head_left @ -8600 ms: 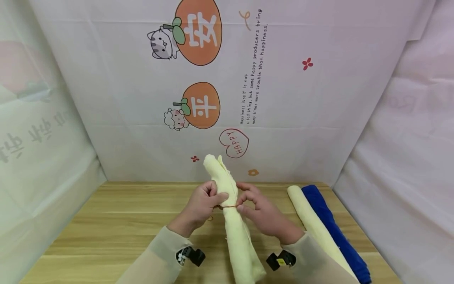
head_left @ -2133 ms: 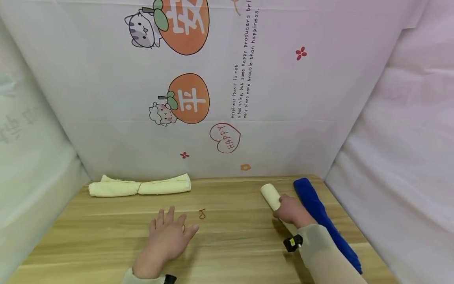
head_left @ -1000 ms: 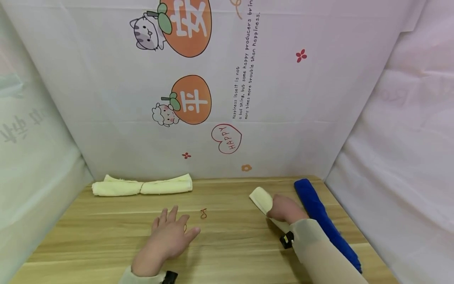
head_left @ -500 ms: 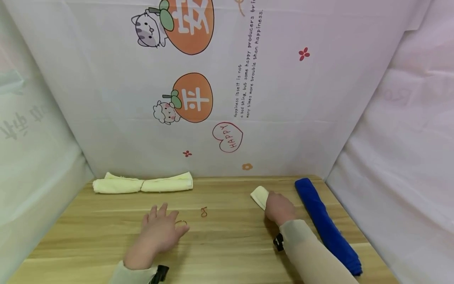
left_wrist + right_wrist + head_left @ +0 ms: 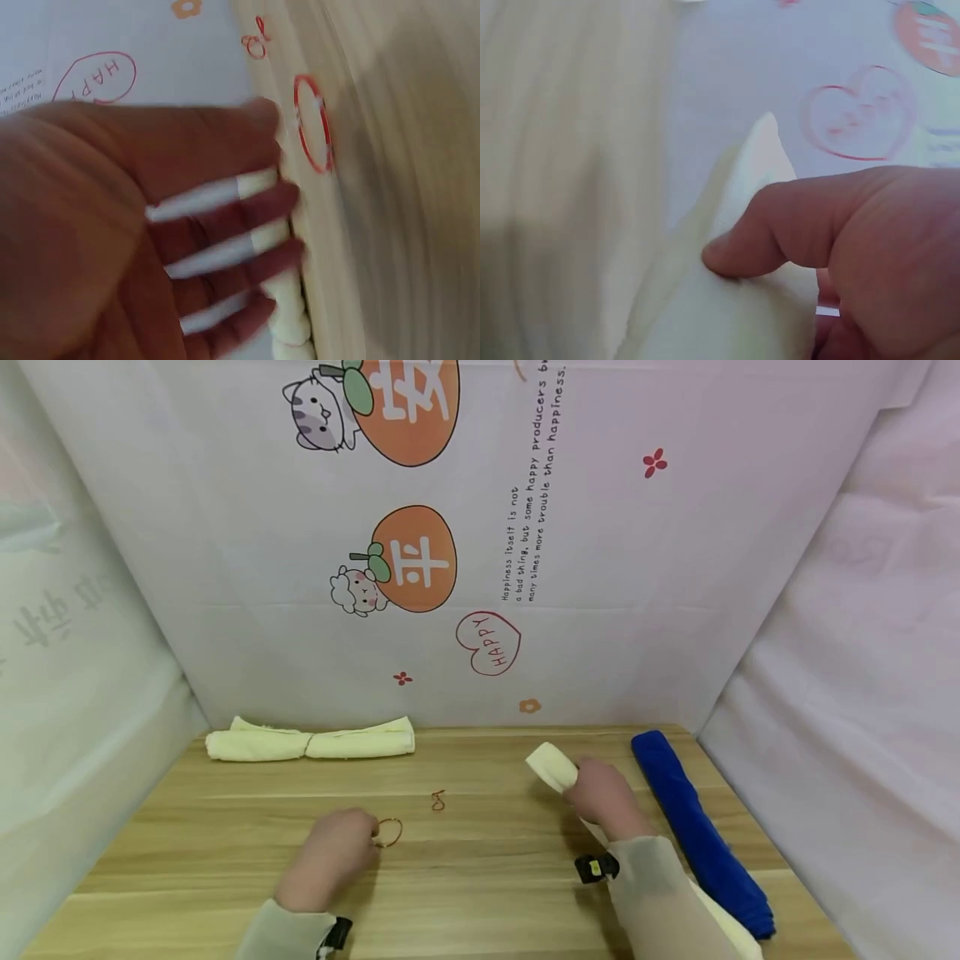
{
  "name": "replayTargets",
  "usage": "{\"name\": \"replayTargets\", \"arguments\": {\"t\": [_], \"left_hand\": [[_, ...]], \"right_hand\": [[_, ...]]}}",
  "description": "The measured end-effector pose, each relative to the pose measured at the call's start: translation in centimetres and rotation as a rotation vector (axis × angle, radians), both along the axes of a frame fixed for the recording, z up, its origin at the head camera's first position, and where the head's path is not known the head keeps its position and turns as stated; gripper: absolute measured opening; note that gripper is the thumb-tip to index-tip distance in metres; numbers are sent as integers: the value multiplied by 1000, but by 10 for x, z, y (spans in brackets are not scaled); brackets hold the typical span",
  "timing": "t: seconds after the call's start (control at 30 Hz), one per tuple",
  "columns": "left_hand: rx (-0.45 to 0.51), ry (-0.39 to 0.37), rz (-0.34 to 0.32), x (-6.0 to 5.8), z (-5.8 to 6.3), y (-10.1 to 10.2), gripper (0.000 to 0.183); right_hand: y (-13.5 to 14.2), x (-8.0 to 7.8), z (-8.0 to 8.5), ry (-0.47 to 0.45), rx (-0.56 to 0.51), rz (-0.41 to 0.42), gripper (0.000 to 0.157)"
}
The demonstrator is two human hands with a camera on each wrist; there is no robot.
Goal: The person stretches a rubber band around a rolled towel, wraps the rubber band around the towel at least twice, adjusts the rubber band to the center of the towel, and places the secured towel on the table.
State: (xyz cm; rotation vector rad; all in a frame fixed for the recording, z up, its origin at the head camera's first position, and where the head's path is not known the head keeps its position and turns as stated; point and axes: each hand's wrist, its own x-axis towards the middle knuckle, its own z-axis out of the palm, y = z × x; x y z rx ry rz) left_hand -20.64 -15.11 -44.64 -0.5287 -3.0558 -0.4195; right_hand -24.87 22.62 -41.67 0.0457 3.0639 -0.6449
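Observation:
My right hand (image 5: 606, 795) grips a rolled cream towel (image 5: 551, 766) near its far end; the roll runs back beneath my forearm. In the right wrist view my thumb presses on the cloth, whose end narrows to a folded tip (image 5: 763, 150). My left hand (image 5: 326, 853) is low over the wooden table, its fingertips right by a red rubber band (image 5: 391, 832) that forms a loop. The left wrist view shows those fingers spread and blurred, the band (image 5: 301, 124) lying just beyond them. A second, twisted red band (image 5: 438, 801) lies a little farther off.
Along the back edge at left lies another cream towel roll (image 5: 360, 743), tied round its middle. A rolled blue towel (image 5: 701, 839) lies along the right side of the table. Printed white cloth walls (image 5: 600, 610) enclose the back and both sides.
The tied cream roll went from my hands to the back left. My right hand took the other cream roll and shifted it left, away from the blue one. My left hand just drew its fingers toward the band.

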Motion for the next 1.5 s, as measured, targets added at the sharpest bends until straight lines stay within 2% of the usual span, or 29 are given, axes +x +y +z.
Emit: {"name": "replayTargets", "arguments": {"t": [0.1, 0.23, 0.57, 0.83, 0.93, 1.0, 1.07, 1.13, 1.23, 1.33, 1.43, 1.5], "left_hand": [[-31, 14, 16, 1, -2, 5, 18], [-49, 21, 42, 3, -2, 12, 21], [-20, 16, 104, 2, -6, 20, 24], [-45, -9, 99, 0, -9, 23, 25], [-36, 2, 83, -1, -9, 26, 17], [73, -7, 73, -3, -9, 30, 16], [259, -45, 73, -5, -7, 36, 14], [521, -101, 76, -7, -3, 43, 14], [925, -200, 87, -6, 10, 53, 12], [1270, -279, 68, -5, 23, 60, 13], [1522, -370, 15, -4, 34, 64, 17], [1620, -435, -30, -2, 39, 66, 19]], "right_hand": [[-2, 7, 9, 14, -78, 7, 49], [-3, 17, 21, 45, -158, 19, 52], [-12, 40, 49, 68, -232, 42, 54], [-20, 54, 64, 95, -264, 67, 52], [-22, 59, 68, 108, -270, 72, 49], [-23, 62, 71, 121, -267, 79, 48], [-25, 64, 72, 138, -261, 90, 47], [-27, 66, 73, 153, -261, 98, 45], [-30, 67, 73, 163, -264, 108, 43], [-34, 68, 72, 161, -268, 111, 40], [-37, 70, 71, 157, -262, 111, 39], [-39, 71, 70, 155, -266, 110, 39]]}}
